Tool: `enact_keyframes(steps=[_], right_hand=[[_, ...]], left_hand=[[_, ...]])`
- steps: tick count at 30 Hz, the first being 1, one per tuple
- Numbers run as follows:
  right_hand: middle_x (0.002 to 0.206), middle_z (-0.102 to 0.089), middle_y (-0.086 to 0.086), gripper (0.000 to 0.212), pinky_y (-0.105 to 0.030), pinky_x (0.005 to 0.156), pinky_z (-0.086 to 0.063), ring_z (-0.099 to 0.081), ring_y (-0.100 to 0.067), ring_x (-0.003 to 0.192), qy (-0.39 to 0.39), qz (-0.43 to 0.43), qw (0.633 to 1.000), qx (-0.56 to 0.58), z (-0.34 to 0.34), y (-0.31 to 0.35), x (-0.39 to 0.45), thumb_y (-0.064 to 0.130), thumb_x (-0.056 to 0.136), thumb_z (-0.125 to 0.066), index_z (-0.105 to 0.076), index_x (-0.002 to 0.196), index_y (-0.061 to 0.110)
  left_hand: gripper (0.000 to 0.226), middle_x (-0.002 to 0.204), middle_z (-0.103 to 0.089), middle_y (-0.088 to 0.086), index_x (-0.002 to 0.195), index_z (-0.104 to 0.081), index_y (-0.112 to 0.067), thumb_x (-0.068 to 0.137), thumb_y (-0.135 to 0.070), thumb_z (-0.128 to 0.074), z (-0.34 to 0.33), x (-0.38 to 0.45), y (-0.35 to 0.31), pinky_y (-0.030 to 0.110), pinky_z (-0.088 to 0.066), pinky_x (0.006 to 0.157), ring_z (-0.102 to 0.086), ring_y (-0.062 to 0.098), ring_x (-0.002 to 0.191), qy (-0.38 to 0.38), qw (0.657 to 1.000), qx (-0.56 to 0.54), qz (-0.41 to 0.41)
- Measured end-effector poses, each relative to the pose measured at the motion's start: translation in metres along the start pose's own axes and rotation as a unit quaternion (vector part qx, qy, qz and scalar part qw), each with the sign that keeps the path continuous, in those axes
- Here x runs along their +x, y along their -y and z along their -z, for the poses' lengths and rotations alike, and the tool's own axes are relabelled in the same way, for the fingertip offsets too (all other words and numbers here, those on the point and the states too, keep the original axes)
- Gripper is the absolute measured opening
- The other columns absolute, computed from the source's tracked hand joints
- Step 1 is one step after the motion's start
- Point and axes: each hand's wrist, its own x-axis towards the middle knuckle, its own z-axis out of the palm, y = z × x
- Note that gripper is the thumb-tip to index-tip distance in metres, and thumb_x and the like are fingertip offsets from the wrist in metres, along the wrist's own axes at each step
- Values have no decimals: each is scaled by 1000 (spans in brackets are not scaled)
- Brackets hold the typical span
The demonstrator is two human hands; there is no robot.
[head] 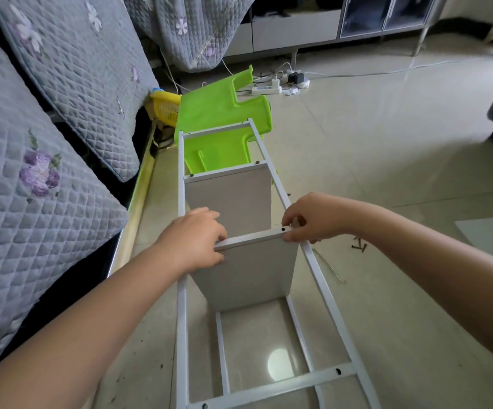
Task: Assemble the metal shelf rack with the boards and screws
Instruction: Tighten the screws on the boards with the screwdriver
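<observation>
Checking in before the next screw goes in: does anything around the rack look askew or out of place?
Yes. The near board, held at both ends by the left hand and right hand, sits slanted across the white frame, not squared. Loose screws lie scattered on the floor by the right rail.

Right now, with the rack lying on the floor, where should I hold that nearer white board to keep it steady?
Hold the nearer board by the two ends of its top edge, coming from above. It stands on edge between the frame rails, so only that edge is free. The left hand and right hand already grip there, clear of the screw hole.
</observation>
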Motion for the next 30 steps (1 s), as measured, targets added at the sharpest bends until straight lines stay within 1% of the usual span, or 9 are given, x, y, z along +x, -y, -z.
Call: enact_keyframes(steps=[3, 7, 9, 12, 17, 19, 21, 24, 30], right_hand=[[78, -64, 1, 32, -16, 65, -48, -61, -12, 63, 9, 2, 991, 134, 5, -18, -7, 27, 91, -54, -53, 122, 21], [83, -62, -1, 25, -19, 68, -50, -59, -7, 64, -71, -56, 969, 229, 3, -64, -9, 19, 93, -51, -56, 117, 16], [82, -62, -2, 18, -18, 64, -49, -58, -8, 64, -74, -109, 966, 223, -8, -92, -5, 18, 93, -49, -59, 107, 12], [74, -61, -2, 14, -15, 52, -46, -56, -8, 56, -51, -186, 963, 188, -36, -136, 8, 15, 93, -47, -60, 94, 10], [64, -55, -1, 18, -19, 48, -41, -50, -10, 51, 8, -294, 949, 112, -81, -192, 25, 12, 91, -44, -55, 78, 9], [75, -60, -6, 23, -21, 52, -39, -56, -19, 62, 26, -312, 948, 52, -94, -205, 32, 11, 90, -41, -56, 73, 9], [100, -61, -11, 23, -21, 63, -42, -58, -25, 91, 31, -324, 946, -5, -106, -216, 42, 9, 91, -38, -60, 84, 8], [128, -53, -12, 32, -24, 88, -43, -50, -26, 119, 23, -345, 938, -7, -122, -232, 57, 7, 94, -37, -52, 122, 4], [130, -44, -18, 33, -30, 92, -42, -48, -29, 119, -15, -352, 934, 58, -144, -250, 85, 1, 92, -38, -46, 124, 0]], left_hand=[[47, 151, -28, 1, 134, -46, -24, 90, -37, -54, 2, 3, -11, 17, -23, 102, -24, 11, 139, -17, 995, -86, -36], [44, 148, -33, 4, 135, -45, -16, 94, -33, -47, 6, 27, -33, 17, -20, 103, -27, 13, 138, -103, 979, -165, -58], [42, 146, -37, 8, 132, -48, -11, 95, -30, -45, 10, 49, -48, 18, -22, 103, -32, 16, 135, -142, 971, -179, -64], [50, 140, -42, 15, 128, -51, -4, 95, -38, -37, 15, 90, -70, 25, -25, 104, -36, 22, 131, -159, 974, -144, -76], [44, 129, -49, 19, 121, -55, -2, 96, -34, -39, 17, 156, -86, 33, -29, 104, -38, 28, 127, -146, 987, -54, -40], [44, 128, -50, 17, 120, -55, -3, 96, -36, -38, 15, 170, -90, 35, -29, 103, -37, 27, 127, -132, 991, -18, -23], [45, 130, -49, 14, 120, -55, -6, 96, -38, -36, 11, 177, -92, 38, -24, 107, -35, 26, 129, -116, 993, 3, -11], [46, 134, -47, 11, 123, -54, -10, 95, -41, -35, 7, 182, -94, 44, -7, 114, -32, 23, 133, -96, 995, 24, 3], [44, 135, -47, 8, 125, -54, -14, 95, -41, -38, 3, 182, -95, 42, -3, 115, -33, 21, 134, -97, 994, 50, 3]])
